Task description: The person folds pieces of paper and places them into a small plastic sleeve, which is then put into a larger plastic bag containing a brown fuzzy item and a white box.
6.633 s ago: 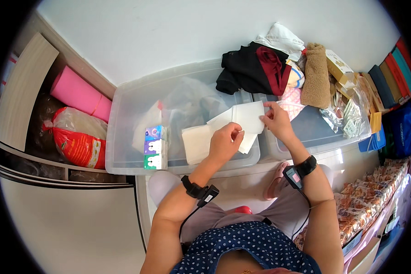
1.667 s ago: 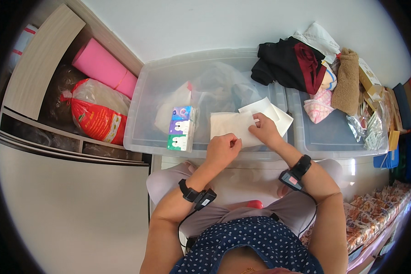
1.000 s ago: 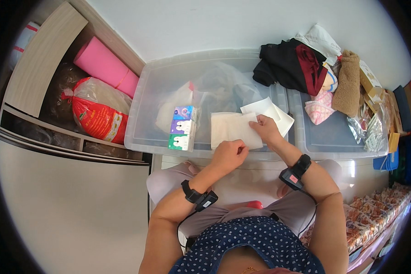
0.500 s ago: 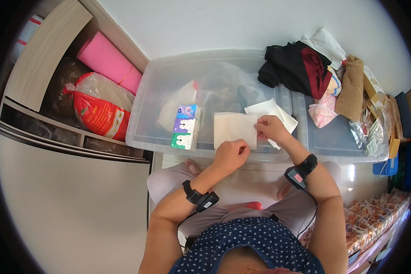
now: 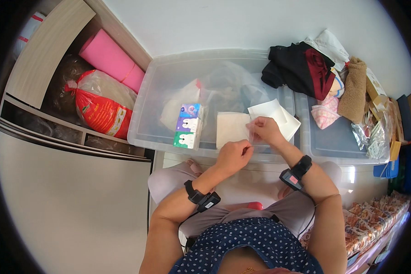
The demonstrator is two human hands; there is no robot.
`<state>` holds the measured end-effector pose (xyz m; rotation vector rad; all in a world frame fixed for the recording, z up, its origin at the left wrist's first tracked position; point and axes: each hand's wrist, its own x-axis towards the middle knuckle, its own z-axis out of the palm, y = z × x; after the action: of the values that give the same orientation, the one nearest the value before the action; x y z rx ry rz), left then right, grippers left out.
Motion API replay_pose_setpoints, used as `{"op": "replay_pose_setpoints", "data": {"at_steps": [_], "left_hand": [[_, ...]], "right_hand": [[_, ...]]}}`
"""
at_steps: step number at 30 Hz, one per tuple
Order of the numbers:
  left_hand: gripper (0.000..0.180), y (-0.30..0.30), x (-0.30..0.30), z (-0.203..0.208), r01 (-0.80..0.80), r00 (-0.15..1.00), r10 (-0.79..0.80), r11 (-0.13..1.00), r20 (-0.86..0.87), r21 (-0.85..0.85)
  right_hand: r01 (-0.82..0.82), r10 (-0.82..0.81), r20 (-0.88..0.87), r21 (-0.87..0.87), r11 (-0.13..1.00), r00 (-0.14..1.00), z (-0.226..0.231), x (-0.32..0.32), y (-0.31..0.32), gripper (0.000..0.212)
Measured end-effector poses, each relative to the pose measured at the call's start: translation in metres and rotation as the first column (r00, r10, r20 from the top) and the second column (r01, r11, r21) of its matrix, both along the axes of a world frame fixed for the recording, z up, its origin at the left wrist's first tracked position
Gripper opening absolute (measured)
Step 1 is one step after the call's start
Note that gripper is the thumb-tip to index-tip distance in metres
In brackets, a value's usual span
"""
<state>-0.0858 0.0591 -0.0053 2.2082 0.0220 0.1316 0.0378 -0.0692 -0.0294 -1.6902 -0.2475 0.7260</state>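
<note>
A cream square sheet lies on the lid of a clear plastic storage box. At its right edge my right hand pinches a thin, see-through layer between thumb and fingers. My left hand is closed at the lower edge of the sheet, its fingertips near the lower right corner. What those fingers pinch is too small to make out. Just beyond my right hand are white square sheets, overlapping at an angle. Left of the cream sheet stands a wrapped stack of tissue packs in purple and green.
Right of the box, a second clear box bears dark folded clothes, a brown fluffy roll and a pink checked cloth. An open cabinet at left holds a pink roll and a red-and-clear bag.
My right hand has drawn slightly left and down, and a see-through layer now shows at the sheet's right edge. My left hand stays nearly in place. The view has shifted a little.
</note>
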Motion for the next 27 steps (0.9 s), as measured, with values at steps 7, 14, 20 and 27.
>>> {"op": "replay_pose_setpoints", "data": {"at_steps": [7, 14, 20, 27], "left_hand": [[0.016, -0.001, -0.001, 0.003, 0.019, 1.000, -0.020, 0.999, -0.010, -0.029], [0.015, 0.000, 0.001, 0.002, 0.030, 0.999, -0.030, 1.000, 0.033, 0.004], [0.019, -0.003, 0.012, 0.007, -0.009, 0.999, 0.008, 1.000, 0.047, 0.008], [0.022, -0.005, 0.029, 0.011, -0.041, 0.991, 0.046, 0.998, 0.129, -0.041]], "right_hand": [[-0.077, 0.077, 0.007, -0.002, 0.997, 0.997, -0.013, 0.008, -0.005, 0.016], [0.016, -0.015, 0.074, -0.016, 1.000, 0.997, -0.009, -0.005, 0.007, 0.009], [0.006, -0.003, 0.238, -0.009, 1.000, 0.971, 0.009, 0.011, -0.014, 0.013], [0.182, -0.159, 0.418, -0.016, 0.983, 0.894, 0.015, 0.049, -0.067, 0.015]]}}
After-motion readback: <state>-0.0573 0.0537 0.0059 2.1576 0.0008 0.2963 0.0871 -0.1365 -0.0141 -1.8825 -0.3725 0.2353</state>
